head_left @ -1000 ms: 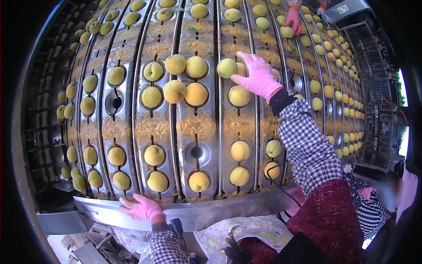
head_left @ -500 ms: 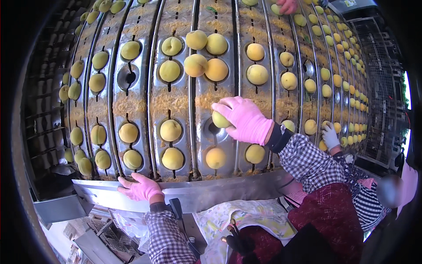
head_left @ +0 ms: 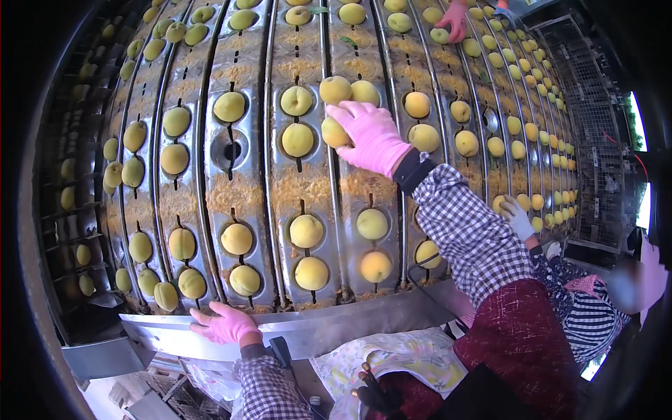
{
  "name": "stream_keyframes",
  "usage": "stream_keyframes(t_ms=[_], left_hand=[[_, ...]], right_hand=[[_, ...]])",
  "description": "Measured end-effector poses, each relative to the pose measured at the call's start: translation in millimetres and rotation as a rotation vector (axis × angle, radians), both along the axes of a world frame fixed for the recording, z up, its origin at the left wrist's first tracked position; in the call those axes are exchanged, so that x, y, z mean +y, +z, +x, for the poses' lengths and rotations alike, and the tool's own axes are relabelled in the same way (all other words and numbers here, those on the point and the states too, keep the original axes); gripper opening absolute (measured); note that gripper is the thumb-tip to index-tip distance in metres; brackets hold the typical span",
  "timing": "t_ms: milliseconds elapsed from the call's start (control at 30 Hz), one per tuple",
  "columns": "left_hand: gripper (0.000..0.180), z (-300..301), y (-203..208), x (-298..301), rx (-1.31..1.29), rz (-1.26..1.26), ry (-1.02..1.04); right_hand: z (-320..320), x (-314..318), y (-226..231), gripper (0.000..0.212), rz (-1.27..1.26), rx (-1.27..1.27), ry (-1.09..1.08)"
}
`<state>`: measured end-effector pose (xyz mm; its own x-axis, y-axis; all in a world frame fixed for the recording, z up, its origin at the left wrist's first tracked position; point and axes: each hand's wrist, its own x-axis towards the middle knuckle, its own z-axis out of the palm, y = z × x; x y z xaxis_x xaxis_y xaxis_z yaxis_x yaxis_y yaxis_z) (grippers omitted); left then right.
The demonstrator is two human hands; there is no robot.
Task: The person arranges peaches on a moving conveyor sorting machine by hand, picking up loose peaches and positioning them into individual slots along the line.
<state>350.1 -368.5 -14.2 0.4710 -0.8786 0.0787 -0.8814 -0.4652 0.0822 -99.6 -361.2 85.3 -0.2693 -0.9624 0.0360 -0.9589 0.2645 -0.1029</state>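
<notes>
My right hand [head_left: 374,138], in a pink glove, reaches over the metal trays with its fingers closed round a yellow peach [head_left: 334,133]. Just beyond it, another peach [head_left: 335,90] leans against a peach [head_left: 365,93] in a cup. My left hand [head_left: 225,325], also pink-gloved, rests with fingers apart on the metal rail [head_left: 301,327] along the near edge and holds nothing. Between the hands, a greenish peach [head_left: 372,224] and an orange-yellow peach [head_left: 376,267] sit in cups of one tray. The cup beneath my right hand is hidden.
Rows of peach-filled trays run across the machine, with yellow pulp smeared between them. One bare cup [head_left: 228,150] shows a dark hole. At right, a co-worker's white-gloved hand [head_left: 516,218] is by the peaches; another person's pink-gloved hand [head_left: 454,21] is at the far side.
My right hand has left the greenish peach in its cup and moved farther back onto another peach. The trays have shifted right along the rail. My left hand stays on the rail.
</notes>
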Motion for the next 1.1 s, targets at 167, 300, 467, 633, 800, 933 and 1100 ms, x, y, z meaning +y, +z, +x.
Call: stream_keyframes(t_ms=[167, 300, 467, 633, 800, 933, 1100], left_hand=[[0.061, 4.4, 3.3, -0.5, -0.004, 0.036, 0.031], [0.060, 12.1, 1.1, -2.7, -0.036, 0.036, 0.021], [0.061, 0.3, 1.9, -2.7, -0.029, 0.057, -0.014], [0.065, 26.0, -6.9, -10.7, -0.068, 0.096, -0.033], [0.066, 9.7, -18.1, -19.6, -0.046, 0.114, -0.051], [0.067, -5.1, -20.3, -19.3, -0.085, 0.120, -0.061], [0.067, -10.8, -23.4, -18.0, -0.093, 0.137, -0.064]], right_hand=[[-9.6, 6.2, -2.6, 0.067, -0.026, -0.196, 0.013], [-58.8, 66.7, 25.1, 0.072, -0.242, -0.328, -0.273], [-180.8, 175.6, 6.7, 0.073, -0.350, -0.238, -0.606], [-262.3, 233.4, -9.2, 0.072, -0.363, -0.488, -0.802], [-308.7, 254.5, -35.6, 0.075, -0.408, -0.446, -0.821], [-328.0, 259.0, -43.0, 0.081, 0.042, -0.130, -0.825], [-343.7, 274.0, -47.3, 0.080, -0.053, -0.300, -0.802]])
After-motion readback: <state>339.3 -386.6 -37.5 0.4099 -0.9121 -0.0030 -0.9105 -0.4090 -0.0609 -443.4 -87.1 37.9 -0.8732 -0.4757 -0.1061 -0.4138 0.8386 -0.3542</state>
